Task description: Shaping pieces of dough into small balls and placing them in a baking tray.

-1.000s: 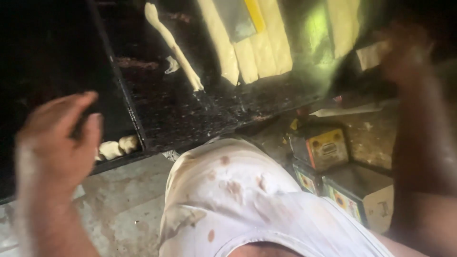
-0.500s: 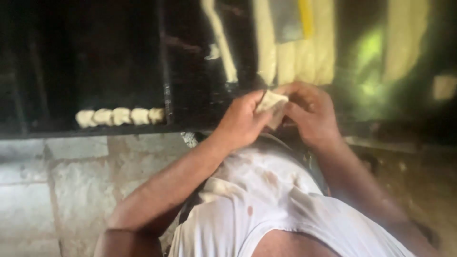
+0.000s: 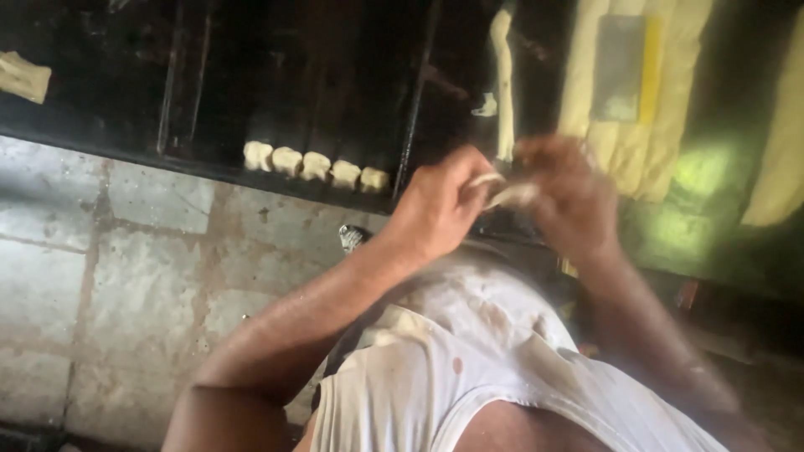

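Observation:
My left hand (image 3: pixel 440 205) and my right hand (image 3: pixel 569 197) meet in front of my chest, both pinching a small pale piece of dough (image 3: pixel 502 191) between the fingers. The hands are blurred. Just beyond them lies a dark baking tray (image 3: pixel 209 167) with a row of several small dough lumps (image 3: pixel 316 165) along its near edge. A long thin dough strip (image 3: pixel 502 79) lies on the dark surface behind my hands.
Wide pale dough slabs (image 3: pixel 624 138) with a grey and yellow scraper (image 3: pixel 624 67) on top lie at the upper right. Another dough piece (image 3: pixel 23 77) sits at the far left. Stained stone floor (image 3: pixel 109 276) is below. My white stained shirt (image 3: pixel 469 360) fills the bottom.
A second ago my hands were apart and empty; they came together on the dough piece. The view has shifted left, showing more of the tray and floor.

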